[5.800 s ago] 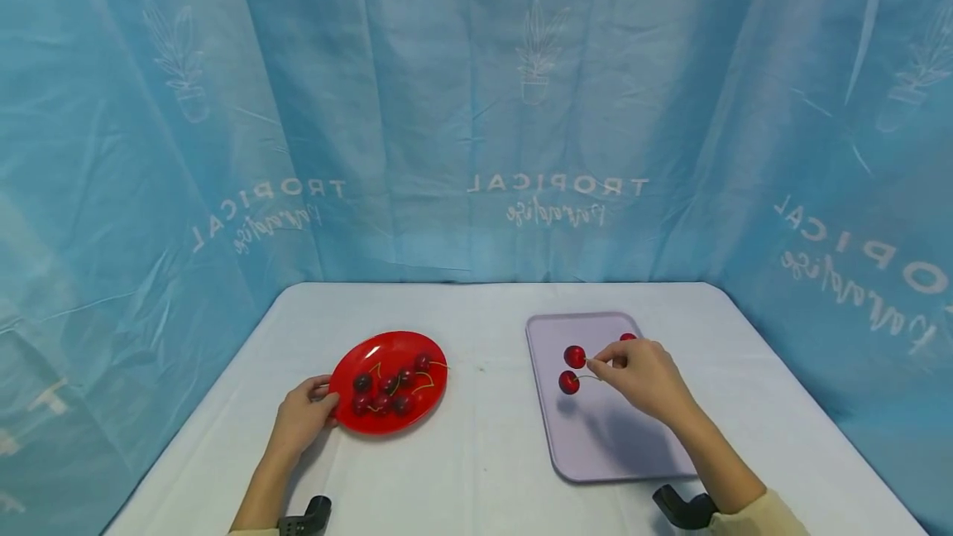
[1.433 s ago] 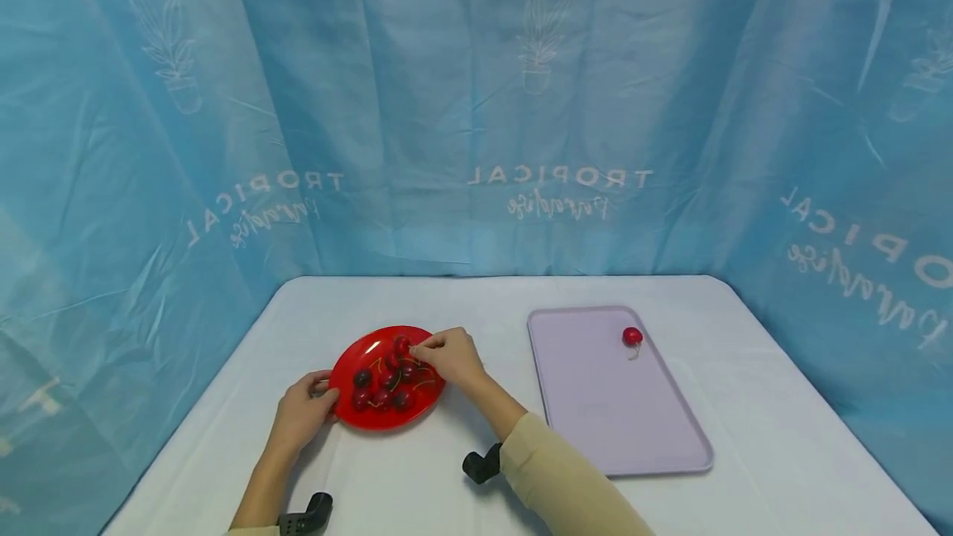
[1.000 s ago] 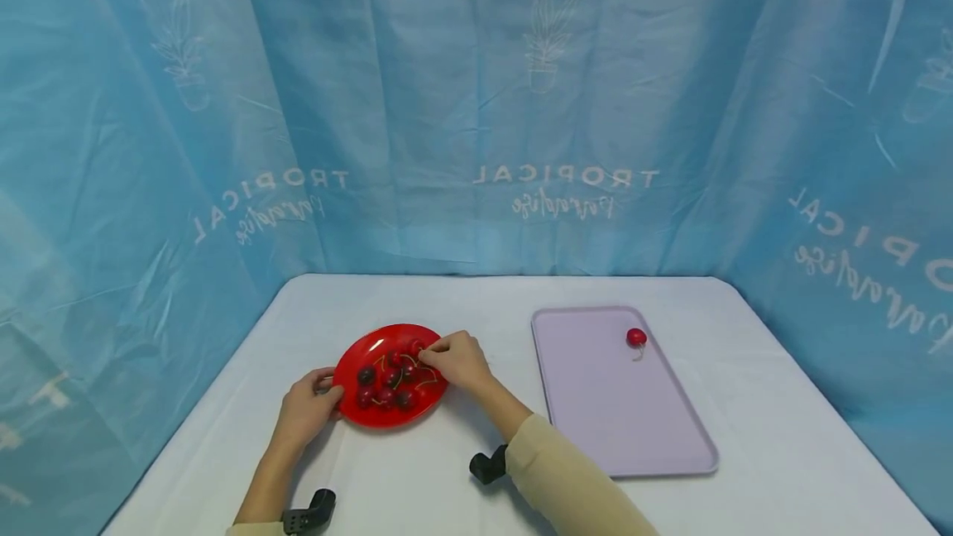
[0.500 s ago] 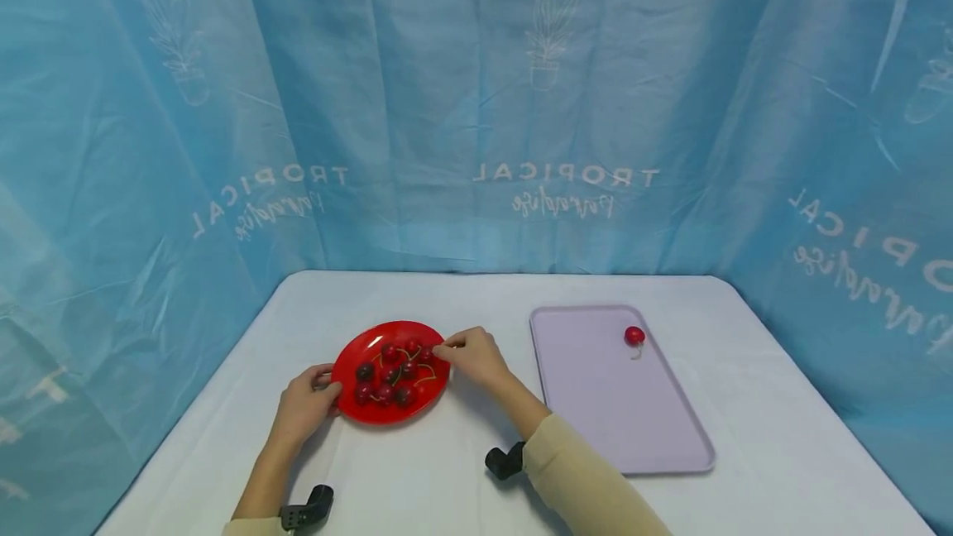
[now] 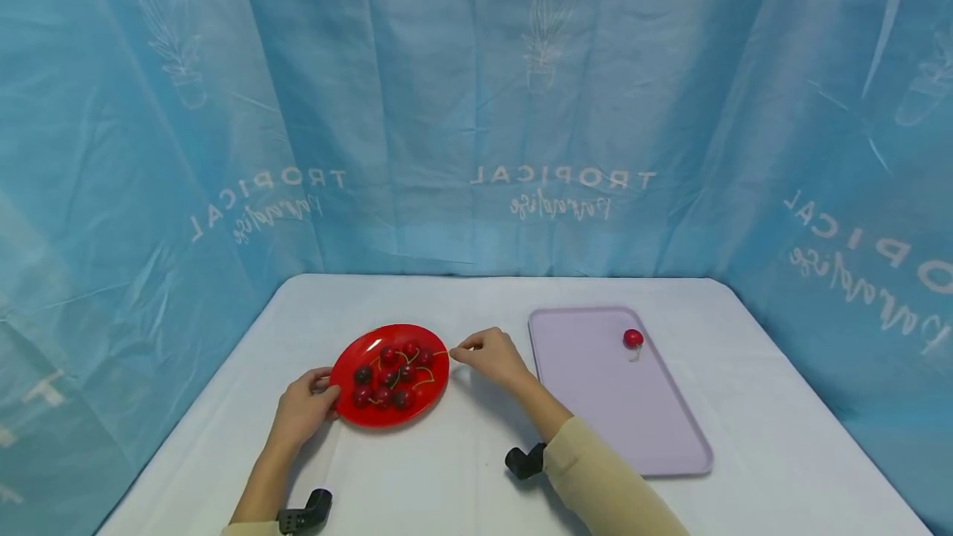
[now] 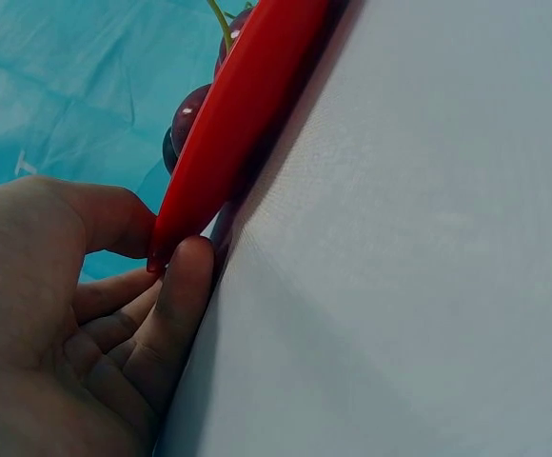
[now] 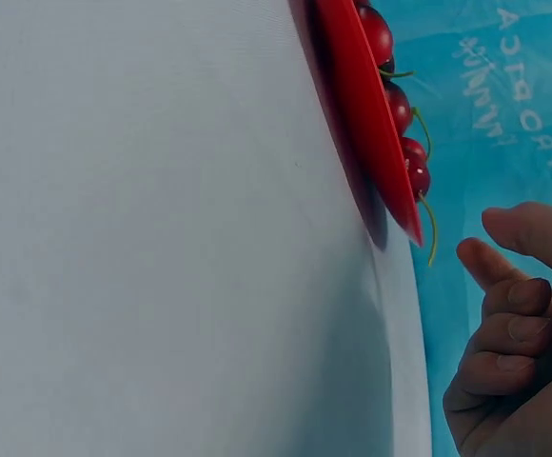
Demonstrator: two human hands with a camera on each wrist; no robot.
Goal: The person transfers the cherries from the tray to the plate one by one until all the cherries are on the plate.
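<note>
The red plate (image 5: 432, 394) carries several dark red cherries (image 5: 406, 373) with green stems. My left hand (image 5: 301, 409) pinches the plate's left rim between thumb and fingers; in the left wrist view the rim sits between thumb and fingertips. Just off the plate's right rim is my right hand (image 5: 491, 354). The right wrist view shows its thumb and index finger apart, nothing between them, the other fingers curled. A cherry stem (image 7: 435, 238) sticks out past the plate's edge toward those fingertips. One cherry (image 5: 633, 338) lies on the lilac tray (image 5: 618, 412).
The tray lies flat on the white-covered table (image 5: 476, 478), to the right of the right hand. Blue printed curtains (image 5: 476, 106) hang behind and along both sides. A black wrist camera (image 5: 524, 461) sits below the right forearm, another camera (image 5: 307, 511) by the left wrist.
Several seconds ago the right hand held two cherries by their stems over the tray. It brought them onto the plate, let go, and drew back right. The left hand stayed at the rim.
</note>
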